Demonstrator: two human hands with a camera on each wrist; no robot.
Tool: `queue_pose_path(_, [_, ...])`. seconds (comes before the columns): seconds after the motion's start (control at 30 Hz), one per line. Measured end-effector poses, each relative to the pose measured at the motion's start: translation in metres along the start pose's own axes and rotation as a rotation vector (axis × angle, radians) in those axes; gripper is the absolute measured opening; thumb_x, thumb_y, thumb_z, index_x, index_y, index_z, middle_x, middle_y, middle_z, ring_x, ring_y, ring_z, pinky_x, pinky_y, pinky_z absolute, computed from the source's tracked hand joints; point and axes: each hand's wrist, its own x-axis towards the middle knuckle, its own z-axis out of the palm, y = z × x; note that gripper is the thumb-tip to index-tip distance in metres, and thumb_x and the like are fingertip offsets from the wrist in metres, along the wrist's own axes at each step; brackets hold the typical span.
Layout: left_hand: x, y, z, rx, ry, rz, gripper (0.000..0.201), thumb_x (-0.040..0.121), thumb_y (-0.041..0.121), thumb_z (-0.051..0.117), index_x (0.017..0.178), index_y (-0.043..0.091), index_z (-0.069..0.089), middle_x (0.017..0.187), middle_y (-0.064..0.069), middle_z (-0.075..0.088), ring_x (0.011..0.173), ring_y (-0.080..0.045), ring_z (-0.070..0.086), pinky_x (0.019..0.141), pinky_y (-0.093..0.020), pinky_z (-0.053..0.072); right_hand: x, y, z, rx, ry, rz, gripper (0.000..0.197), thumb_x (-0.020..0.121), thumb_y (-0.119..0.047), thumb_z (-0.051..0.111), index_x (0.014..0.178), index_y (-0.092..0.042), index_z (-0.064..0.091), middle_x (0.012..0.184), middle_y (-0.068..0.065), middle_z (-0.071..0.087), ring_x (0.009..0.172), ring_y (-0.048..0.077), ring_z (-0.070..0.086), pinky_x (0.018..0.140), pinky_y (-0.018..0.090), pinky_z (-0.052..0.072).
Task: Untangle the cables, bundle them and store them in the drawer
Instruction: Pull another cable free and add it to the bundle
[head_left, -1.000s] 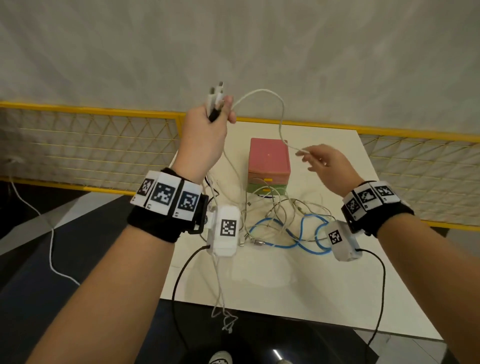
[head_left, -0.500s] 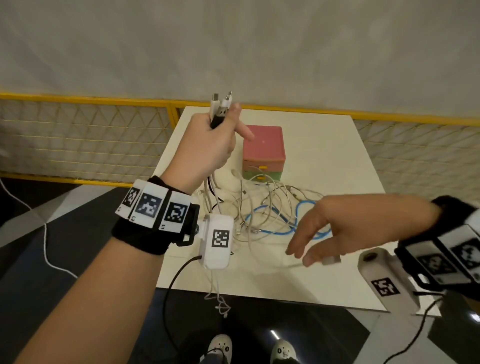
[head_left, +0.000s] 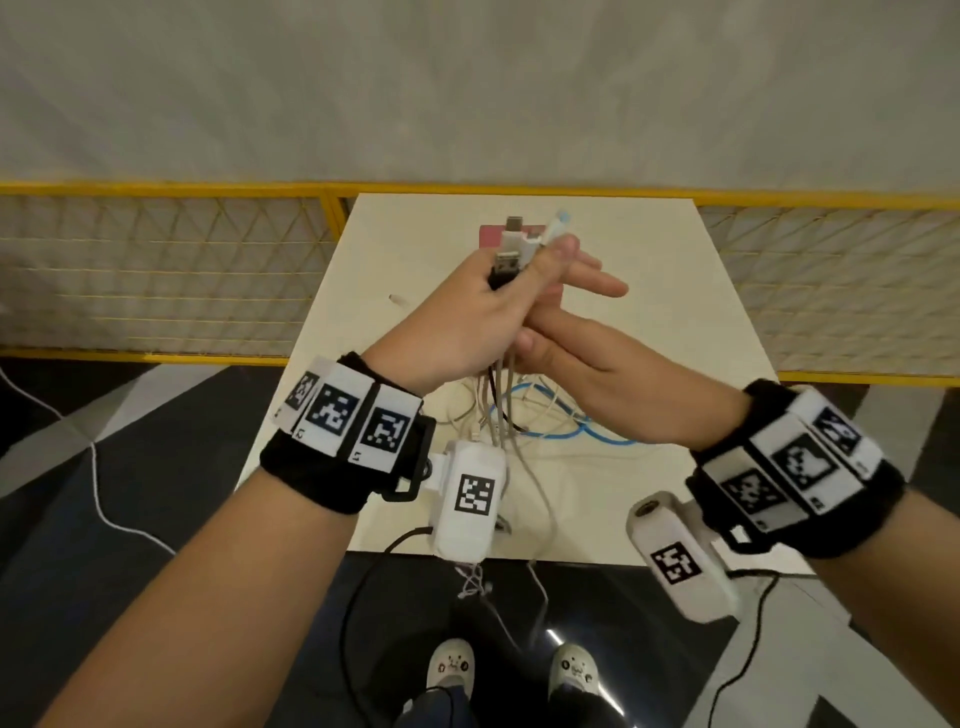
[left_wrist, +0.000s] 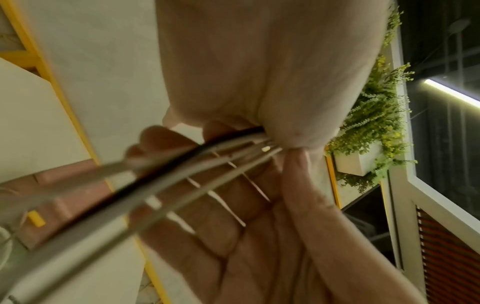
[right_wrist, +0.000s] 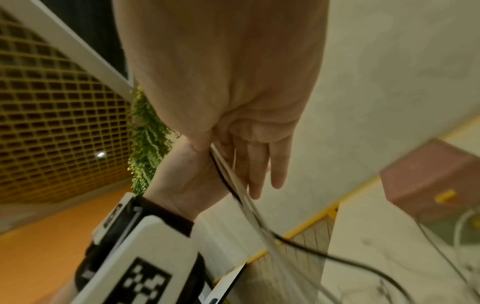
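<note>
Pink drawer box (right_wrist: 428, 185) shut behind cable-gripping left hand (head_left: 457, 322)

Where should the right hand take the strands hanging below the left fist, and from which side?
Probably just under the left hand, where the cable strands still run together before fanning into the tangle on the table. Come from the right: the right hand is already there, its open fingers alongside them.

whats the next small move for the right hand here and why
Probably close the right hand around the cables just below the left hand and slide down. The left hand grips the plug ends, the right lies flat and open against the strands, and the rest is tangled on the table.
</note>
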Motion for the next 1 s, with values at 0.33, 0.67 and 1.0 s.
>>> queue_pose_path(0.33, [-0.002,-0.013,0.007,-0.089,0.194,-0.156,0.061,0.102,0.048,0.037,0.05,0.023,0.058,0.087,-0.009,0.073,0.057,-0.007,0.062,0.049,-0.025,0.044,0.006,0.014,0.035,0.411,0.067,0.097,0.024,0.104,-0.014,0.023,0.086,-0.011,0.039,0.065,-0.004,0.033,0.051,0.008,0.025,0.044,0.019,0.024])
queue_pose_path(0.67, [0.0,-0.004,-0.02,-0.649,0.552,-0.019,0.057,0.104,0.043,0.034,0.051,0.021,0.03,0.051,0.006,0.03,0.04,-0.01,0.025,0.039,-0.022,0.03,-0.008,0.081,0.047,-0.22,-0.178,0.178,0.026,0.103,-0.028,0.026,0.093,-0.012,0.044,0.084,-0.001,0.058,0.087,0.016,0.062,0.082,0.036,0.048])
queue_pose_path(1.0, [-0.006,-0.026,-0.006,-0.438,0.391,-0.197,0.053,0.102,0.044,0.039,0.056,0.02,0.027,0.05,0.005,0.022,0.041,-0.011,0.018,0.041,-0.022,0.018,0.001,0.073,0.053,-0.026,-0.181,0.277,0.055,0.089,-0.042,0.06,0.135,-0.024,0.038,0.129,-0.004,0.054,0.117,0.005,0.051,0.102,0.026,0.04])
